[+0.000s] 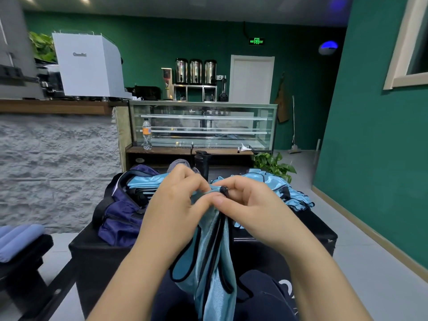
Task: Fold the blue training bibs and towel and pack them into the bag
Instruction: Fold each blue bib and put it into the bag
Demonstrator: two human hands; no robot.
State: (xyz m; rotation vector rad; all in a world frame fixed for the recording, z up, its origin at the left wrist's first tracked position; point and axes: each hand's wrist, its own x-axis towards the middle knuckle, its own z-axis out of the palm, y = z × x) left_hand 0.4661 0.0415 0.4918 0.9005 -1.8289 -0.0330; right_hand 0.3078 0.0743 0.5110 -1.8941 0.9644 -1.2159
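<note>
hands (pixel 208 200) pinching bib (pixel 208 262), bag (pixel 120 218) holding folded bibs (pixel 144 181)

Bare left hand (pixel 178 205) and right hand (pixel 250 205), forearms uncovered with no sleeves visible. Dark navy garment (pixel 266 295) at the lap bears partial white print.
</note>
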